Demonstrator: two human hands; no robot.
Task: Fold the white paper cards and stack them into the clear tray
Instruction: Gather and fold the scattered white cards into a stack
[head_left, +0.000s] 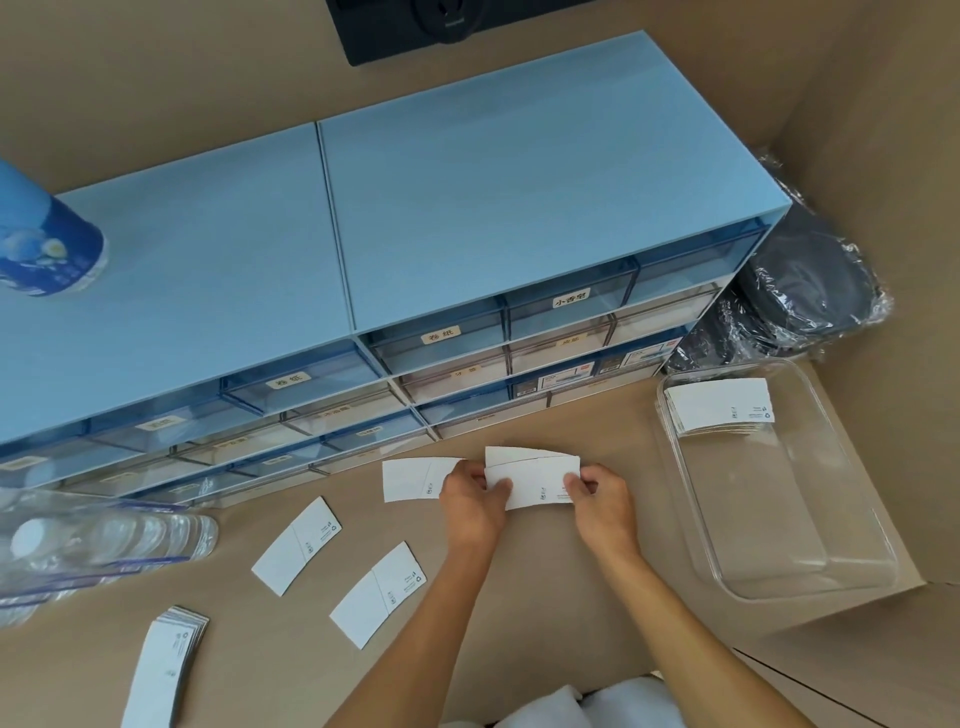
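In front of the blue drawer cabinet (467, 218), on the brown table (571, 597), both hands pinched one white card (540, 480): the left hand (474, 501) gripped its left end, the right hand (602, 493) its right end, and its top flap stood partly folded over. Another flat card (413, 479) lay just left of the left hand, two more cards (296, 545) (376, 595) nearer the person, and a stack (166, 670) at the lower left. The clear tray (810, 530) stood to the right, with a pile of folded cards (719, 405) at its far end.
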